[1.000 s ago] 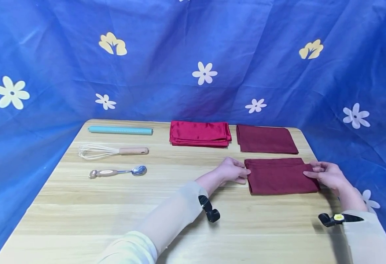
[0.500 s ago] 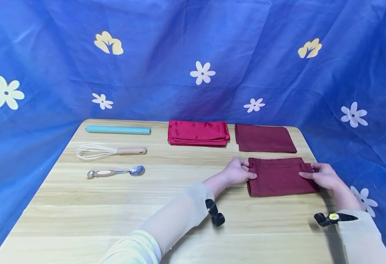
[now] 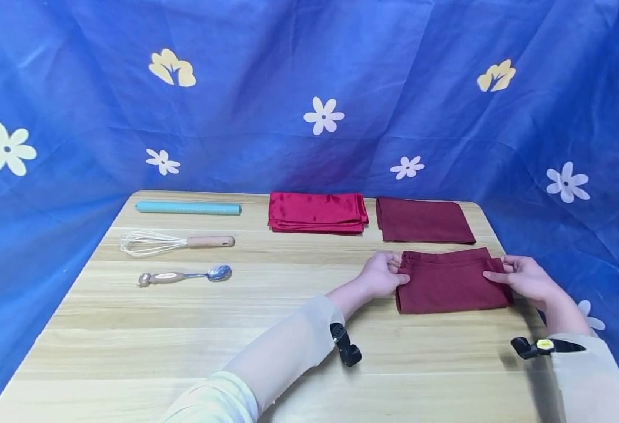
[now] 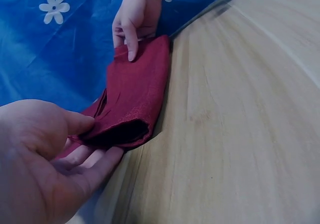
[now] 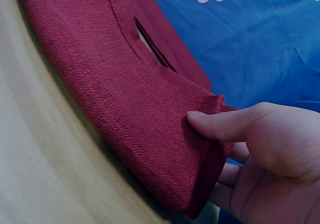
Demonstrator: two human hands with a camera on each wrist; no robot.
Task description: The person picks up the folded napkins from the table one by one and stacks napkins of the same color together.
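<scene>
A folded maroon cloth lies toward the right of the table, its far edge lifted a little. At its left end my left hand pinches it, thumb on top and fingers beneath; the left wrist view shows the open fold of the cloth beside that thumb. My right hand grips the opposite end, and in the right wrist view its thumb presses on the woven face of the cloth while the other fingers are partly hidden behind.
Behind lie another folded maroon cloth and a shiny red folded cloth. On the left are a teal stick-like roll, a whisk and a spoon. A blue flowered curtain hangs behind the wooden table.
My left hand has moved slightly right and now pinches the cloth's left end with its thumb over it. The cloth's far edge has risen slightly between both hands.
</scene>
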